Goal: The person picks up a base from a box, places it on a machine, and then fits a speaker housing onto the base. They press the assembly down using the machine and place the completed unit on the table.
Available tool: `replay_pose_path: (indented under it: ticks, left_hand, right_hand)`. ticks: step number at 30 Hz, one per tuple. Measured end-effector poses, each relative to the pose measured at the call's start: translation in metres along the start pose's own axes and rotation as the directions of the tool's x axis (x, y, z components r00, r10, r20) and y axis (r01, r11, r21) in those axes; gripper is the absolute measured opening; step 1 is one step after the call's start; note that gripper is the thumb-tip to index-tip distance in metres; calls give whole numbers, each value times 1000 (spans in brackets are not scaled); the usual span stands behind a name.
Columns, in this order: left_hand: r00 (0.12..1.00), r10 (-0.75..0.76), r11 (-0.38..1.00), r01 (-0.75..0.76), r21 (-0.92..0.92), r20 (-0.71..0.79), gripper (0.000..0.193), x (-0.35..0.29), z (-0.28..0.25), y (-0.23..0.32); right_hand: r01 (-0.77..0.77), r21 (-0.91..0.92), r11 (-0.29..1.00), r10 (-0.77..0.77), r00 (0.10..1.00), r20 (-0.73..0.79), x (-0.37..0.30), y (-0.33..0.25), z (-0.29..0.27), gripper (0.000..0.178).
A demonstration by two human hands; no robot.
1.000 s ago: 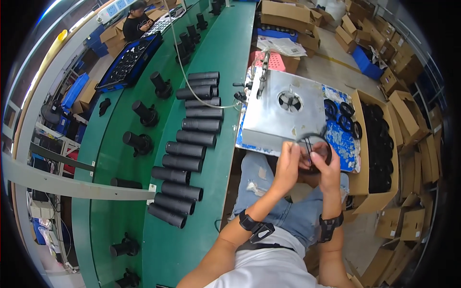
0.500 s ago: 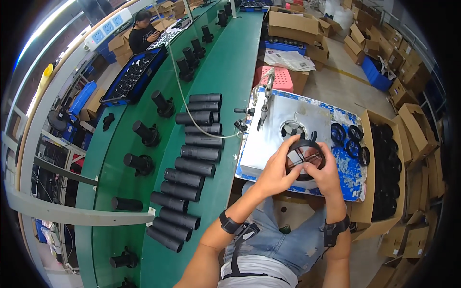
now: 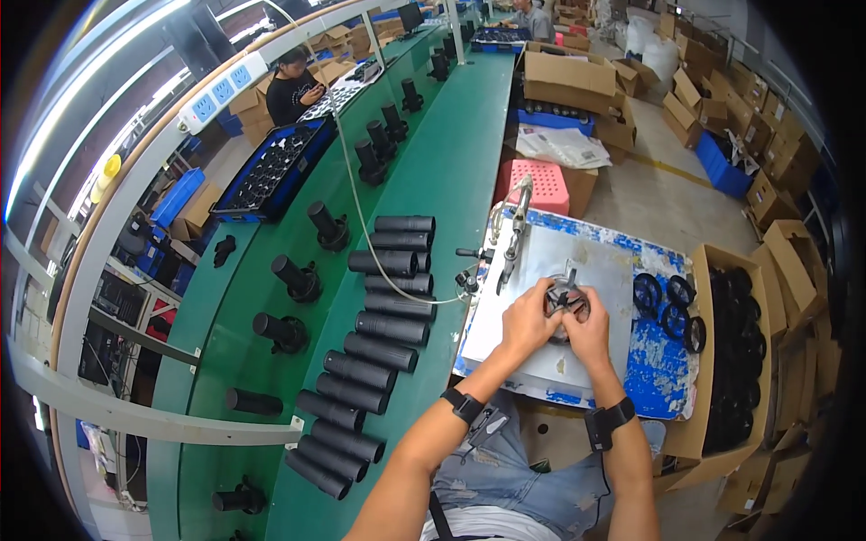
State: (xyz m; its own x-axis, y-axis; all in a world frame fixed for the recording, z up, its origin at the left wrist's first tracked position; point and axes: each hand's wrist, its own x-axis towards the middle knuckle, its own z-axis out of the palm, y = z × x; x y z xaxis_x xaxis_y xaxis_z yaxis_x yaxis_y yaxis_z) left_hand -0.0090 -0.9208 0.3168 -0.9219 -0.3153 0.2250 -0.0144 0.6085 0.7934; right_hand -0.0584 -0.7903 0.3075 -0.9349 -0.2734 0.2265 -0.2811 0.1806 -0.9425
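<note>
Both my hands grip a black plastic ring with thin crossbars point(image 3: 566, 292) over the round fixture on a silver metal plate point(image 3: 505, 329). My left hand point(image 3: 529, 317) closes on its left side and my right hand point(image 3: 588, 326) on its right, thumbs close together at the near edge. The fingers cover much of the ring, so I cannot tell whether it is fully seated in the fixture. To the right, several similar black rings point(image 3: 674, 319) lie on the worn blue-and-white board point(image 3: 649, 374) under the plate.
A metal lever-like tool point(image 3: 520, 225) stands at the plate's far left corner. Several black tubes point(image 3: 390, 327) lie on the green bench point(image 3: 469, 135) at left, under a thin hose point(image 3: 350, 185). An open carton point(image 3: 693, 437) of black parts stands at right. Across the bench sits a person point(image 3: 290, 92).
My hands have carried the ring from above the plate's near edge forward and down onto the round fixture. The ring has gone from tilted toward me to lying over the fixture. The view has shifted slightly.
</note>
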Motion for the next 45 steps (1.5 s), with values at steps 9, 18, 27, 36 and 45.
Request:
replay_pose_path:
  ticks: [9, 18, 27, 36, 45]
  left_hand:
    - [972, 178, 926, -218, 308, 154, 56, 56, 12, -27]
    - [924, 311, 917, -354, 186, 223, 31, 75, 12, -51]
    - [964, 234, 915, -261, 308, 123, 64, 29, 27, -34]
    - [915, 269, 893, -354, 278, 300, 64, 46, 13, -43]
    - [903, 215, 944, -290, 157, 371, 65, 48, 7, -44]
  right_hand:
    - [122, -655, 746, -166, 986, -5, 33, 13, -10, 44]
    - [219, -735, 642, -126, 976, 180, 15, 18, -13, 77]
    - [423, -673, 607, -186, 899, 397, 37, 17, -38, 105]
    - [117, -742, 660, -56, 993, 106, 5, 9, 1, 101]
    - [193, -657, 728, -163, 981, 107, 12, -13, -29, 33]
